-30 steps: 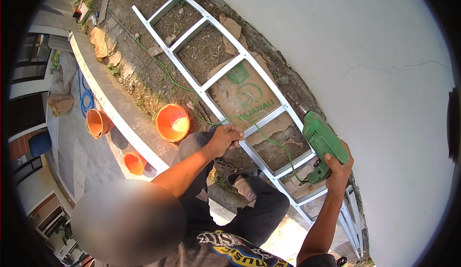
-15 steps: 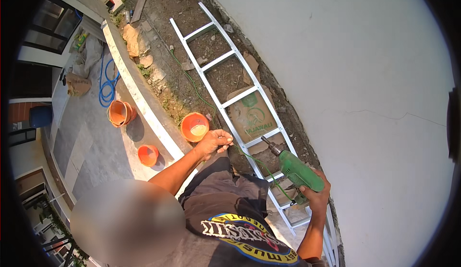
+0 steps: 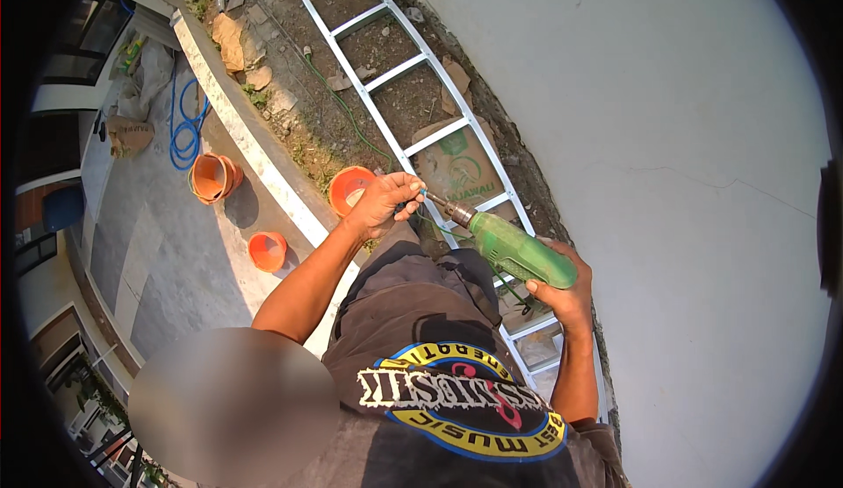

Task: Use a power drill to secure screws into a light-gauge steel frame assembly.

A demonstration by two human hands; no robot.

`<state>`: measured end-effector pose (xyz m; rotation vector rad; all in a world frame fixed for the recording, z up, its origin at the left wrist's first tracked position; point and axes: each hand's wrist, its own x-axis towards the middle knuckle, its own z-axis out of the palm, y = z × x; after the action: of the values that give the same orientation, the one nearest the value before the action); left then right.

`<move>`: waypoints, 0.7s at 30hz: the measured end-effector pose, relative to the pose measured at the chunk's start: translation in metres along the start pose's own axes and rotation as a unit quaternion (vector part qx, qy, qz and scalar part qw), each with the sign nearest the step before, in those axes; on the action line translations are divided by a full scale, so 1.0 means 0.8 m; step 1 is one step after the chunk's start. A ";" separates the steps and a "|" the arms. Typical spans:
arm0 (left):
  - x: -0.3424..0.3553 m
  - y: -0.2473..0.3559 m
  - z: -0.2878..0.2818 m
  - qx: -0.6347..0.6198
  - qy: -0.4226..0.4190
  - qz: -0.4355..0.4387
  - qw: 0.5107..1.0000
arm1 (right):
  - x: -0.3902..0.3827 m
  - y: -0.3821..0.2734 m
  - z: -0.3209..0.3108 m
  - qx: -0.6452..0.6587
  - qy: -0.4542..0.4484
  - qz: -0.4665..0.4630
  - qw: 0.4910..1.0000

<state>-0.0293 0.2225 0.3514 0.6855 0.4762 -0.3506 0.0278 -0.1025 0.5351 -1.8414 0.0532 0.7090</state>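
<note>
A green corded power drill is in my right hand, which grips its handle. Its chuck and bit point left toward my left hand. The left fingers are pinched together around a small blue piece at the tip of the bit; its exact kind is too small to tell. Beneath the hands and drill lies a silvery metal ladder, stretched over bare soil and a flattened printed paper sack. A green cord hangs below the drill.
An orange bucket stands just beyond my left hand. More orange buckets sit on the paved floor at left, near a coiled blue hose. A pale kerb divides paving from soil. A white wall rises at right.
The drill has moved left and up, bringing its bit to my left fingertips. My left hand has risen slightly, and a small blue piece now shows at its fingertips.
</note>
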 end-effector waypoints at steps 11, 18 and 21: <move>-0.033 -0.045 0.020 0.083 0.038 0.006 0.996 | -0.014 0.037 -0.018 -0.011 -0.054 0.036 0.998; -0.052 -0.080 0.051 0.070 0.054 -0.049 0.995 | -0.056 0.072 -0.050 0.009 -0.049 -0.008 0.999; -0.051 -0.092 0.058 0.052 0.048 -0.097 0.993 | -0.071 0.086 -0.064 -0.007 -0.061 -0.012 0.998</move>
<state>-0.0830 0.1446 0.3660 0.7629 0.6213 -0.5295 -0.0210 -0.1907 0.5155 -1.8056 -0.0527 0.8051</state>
